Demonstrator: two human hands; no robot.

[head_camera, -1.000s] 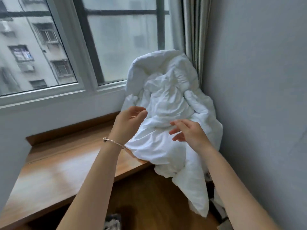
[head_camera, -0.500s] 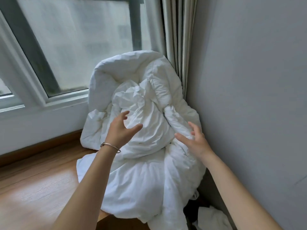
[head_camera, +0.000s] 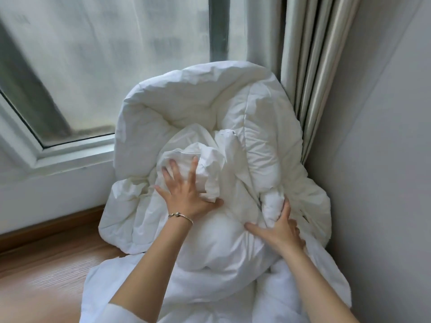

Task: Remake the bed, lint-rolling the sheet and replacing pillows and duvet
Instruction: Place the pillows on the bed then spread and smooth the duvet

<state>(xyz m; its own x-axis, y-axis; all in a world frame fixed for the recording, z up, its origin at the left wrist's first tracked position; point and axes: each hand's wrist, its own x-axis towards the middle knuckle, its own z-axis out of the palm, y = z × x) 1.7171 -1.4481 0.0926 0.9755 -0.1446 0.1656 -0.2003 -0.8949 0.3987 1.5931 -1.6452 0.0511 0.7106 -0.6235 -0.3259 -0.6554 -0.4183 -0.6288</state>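
Head view: white duvet [head_camera: 233, 127] bunched in room corner, heaped on wooden bench [head_camera: 46, 257], leaning against window [head_camera: 105, 66] and curtain [head_camera: 310, 66], grey wall [head_camera: 384, 136] at right. Left hand [head_camera: 186, 194], bracelet [head_camera: 180, 216] at wrist, fingers spread, pressed flat into crumpled fold at duvet centre. Right hand [head_camera: 278, 229] curled around puffy roll of duvet, thumb out to left, gripping it.
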